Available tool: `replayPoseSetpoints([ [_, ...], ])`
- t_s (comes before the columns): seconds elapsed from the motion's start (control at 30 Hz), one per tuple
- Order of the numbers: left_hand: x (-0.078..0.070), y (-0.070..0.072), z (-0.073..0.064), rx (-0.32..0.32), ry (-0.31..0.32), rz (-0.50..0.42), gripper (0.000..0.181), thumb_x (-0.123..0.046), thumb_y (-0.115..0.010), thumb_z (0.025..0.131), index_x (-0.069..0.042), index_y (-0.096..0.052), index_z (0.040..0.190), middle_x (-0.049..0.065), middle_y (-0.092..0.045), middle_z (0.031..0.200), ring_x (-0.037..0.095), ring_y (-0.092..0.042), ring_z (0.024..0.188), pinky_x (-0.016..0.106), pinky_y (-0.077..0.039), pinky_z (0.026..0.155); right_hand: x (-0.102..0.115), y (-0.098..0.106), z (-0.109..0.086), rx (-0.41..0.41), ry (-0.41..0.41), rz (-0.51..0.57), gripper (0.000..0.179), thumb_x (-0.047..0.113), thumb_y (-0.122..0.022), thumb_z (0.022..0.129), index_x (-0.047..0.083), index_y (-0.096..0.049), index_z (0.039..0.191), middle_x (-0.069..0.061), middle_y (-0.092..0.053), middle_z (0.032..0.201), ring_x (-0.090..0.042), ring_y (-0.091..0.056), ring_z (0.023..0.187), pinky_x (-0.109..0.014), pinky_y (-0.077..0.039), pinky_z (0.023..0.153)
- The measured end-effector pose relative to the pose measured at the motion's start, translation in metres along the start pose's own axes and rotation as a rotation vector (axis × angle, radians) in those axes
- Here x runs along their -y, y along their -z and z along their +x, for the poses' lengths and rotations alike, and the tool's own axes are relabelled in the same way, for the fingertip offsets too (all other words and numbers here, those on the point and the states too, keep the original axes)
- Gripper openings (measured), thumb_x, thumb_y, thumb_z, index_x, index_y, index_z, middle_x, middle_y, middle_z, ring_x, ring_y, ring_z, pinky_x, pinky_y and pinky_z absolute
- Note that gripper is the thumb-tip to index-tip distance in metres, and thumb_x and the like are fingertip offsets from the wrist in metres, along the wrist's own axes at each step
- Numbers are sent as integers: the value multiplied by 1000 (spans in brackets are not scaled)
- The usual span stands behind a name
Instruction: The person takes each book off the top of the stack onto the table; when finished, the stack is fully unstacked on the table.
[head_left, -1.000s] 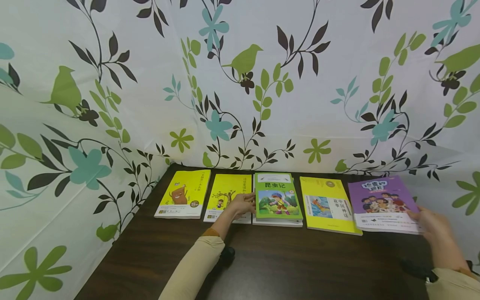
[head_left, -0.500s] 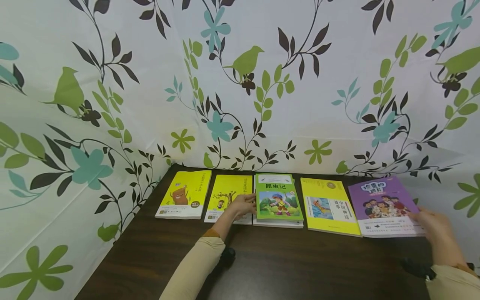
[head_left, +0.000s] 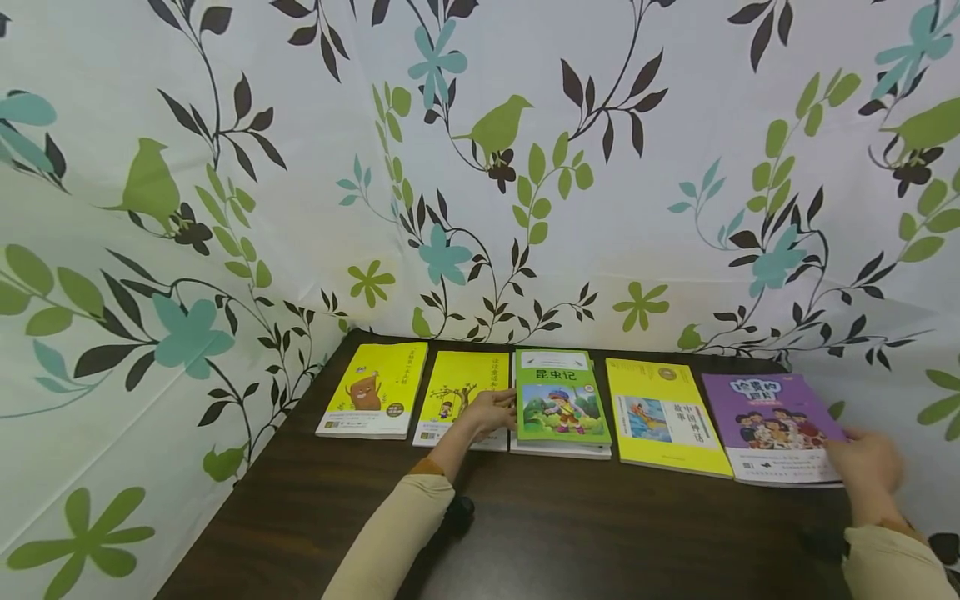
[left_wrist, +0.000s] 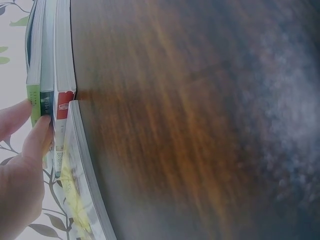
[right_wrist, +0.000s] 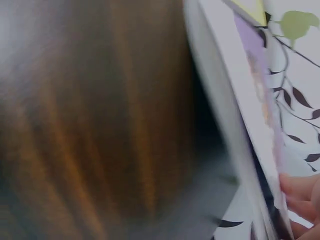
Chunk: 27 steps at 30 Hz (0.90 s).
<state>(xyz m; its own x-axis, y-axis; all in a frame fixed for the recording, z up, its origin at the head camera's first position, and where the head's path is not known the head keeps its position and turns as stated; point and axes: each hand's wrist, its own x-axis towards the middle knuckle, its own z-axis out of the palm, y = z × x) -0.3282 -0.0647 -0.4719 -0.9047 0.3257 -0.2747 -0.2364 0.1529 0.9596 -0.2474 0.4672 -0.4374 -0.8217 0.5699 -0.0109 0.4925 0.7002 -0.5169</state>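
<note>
In the head view my left hand (head_left: 491,412) reaches across the yellow swing-picture book (head_left: 448,407) to the left edge of a green book (head_left: 564,410). The left wrist view shows that green book (left_wrist: 33,102) on top of a dark-spined book (left_wrist: 46,103) and a red-and-white-spined book (left_wrist: 61,106). My left fingertips touch the green and dark spines. At the far right my right hand (head_left: 866,462) holds the right edge of a purple book (head_left: 772,425) between thumb and fingers. The right wrist view shows digits at the side of the purple book (right_wrist: 255,45).
A yellow book (head_left: 667,417) with a boat picture lies between the green and purple ones. Another yellow book (head_left: 375,390) lies at the left end of the row. The dark wooden table (head_left: 570,533) meets a leaf-patterned cloth (head_left: 555,250) behind the books.
The purple book has turned straighter and come a little nearer the front, its front edge moving down with my right hand. My left hand stays at the green book; the view has shifted slightly.
</note>
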Motion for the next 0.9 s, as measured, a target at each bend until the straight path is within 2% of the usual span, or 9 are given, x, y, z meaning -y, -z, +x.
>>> replayPoseSetpoints([
  [0.13,0,-1,2,-10,-2,3,75,14,-65,84,-5,-36,150,17,-30,158,34,-39,140,39,-51,99,-3,-5,-1,-30,19,-20,50,17,-48,93,-17,-44,130,-40,-39,134,-59,-41,114,-57,-36,85],
  [0.33,-1,0,3,-11,-1,5,75,14,-64,84,-6,-36,151,16,-30,158,34,-39,140,40,-50,100,7,-1,0,-42,15,-81,57,26,-42,98,-17,-39,135,-40,-40,136,-58,-44,115,-56,-42,83],
  [0.4,-1,0,3,-7,-3,2,75,14,-64,84,-6,-35,151,16,-29,158,34,-38,140,40,-50,100,14,0,0,-54,5,-57,59,27,-40,99,-16,-36,138,-39,-38,139,-58,-41,119,-58,-41,88],
  [0.6,1,1,3,-3,-1,-5,75,14,-64,84,-6,-35,151,17,-29,158,35,-39,140,40,-50,99,35,-2,-7,-40,-4,93,61,26,-41,99,-13,-27,144,-37,-30,145,-56,-29,133,-61,-24,109],
  [0.73,1,1,4,-6,1,-9,75,15,-64,84,-6,-36,150,17,-29,158,35,-40,139,40,-51,99,40,-9,-7,-13,6,147,59,22,-43,100,-14,-30,144,-38,-33,144,-56,-31,132,-64,-27,108],
  [0.77,1,0,4,-5,1,-10,75,15,-64,84,-6,-36,151,17,-29,158,35,-39,140,40,-50,99,37,-14,-3,-16,18,148,58,23,-43,100,-14,-31,143,-39,-35,143,-56,-34,130,-63,-34,101],
  [0.8,2,0,4,-4,1,-11,75,15,-63,84,-5,-35,151,17,-29,158,35,-39,140,40,-51,99,37,-16,-1,-13,22,159,59,24,-44,100,-15,-32,143,-39,-36,142,-56,-35,128,-63,-34,100],
  [0.87,2,0,4,-5,2,-11,75,15,-63,84,-5,-35,151,17,-29,158,35,-39,140,39,-51,99,27,-28,13,-14,28,177,62,29,-45,100,-13,-32,144,-39,-37,142,-55,-38,127,-62,-37,98],
  [0.9,3,-1,4,-5,0,-10,76,15,-63,84,-5,-35,151,17,-29,158,35,-39,140,39,-51,98,24,-33,17,-20,39,172,64,32,-45,100,-13,-32,144,-38,-39,141,-54,-42,123,-58,-43,93],
])
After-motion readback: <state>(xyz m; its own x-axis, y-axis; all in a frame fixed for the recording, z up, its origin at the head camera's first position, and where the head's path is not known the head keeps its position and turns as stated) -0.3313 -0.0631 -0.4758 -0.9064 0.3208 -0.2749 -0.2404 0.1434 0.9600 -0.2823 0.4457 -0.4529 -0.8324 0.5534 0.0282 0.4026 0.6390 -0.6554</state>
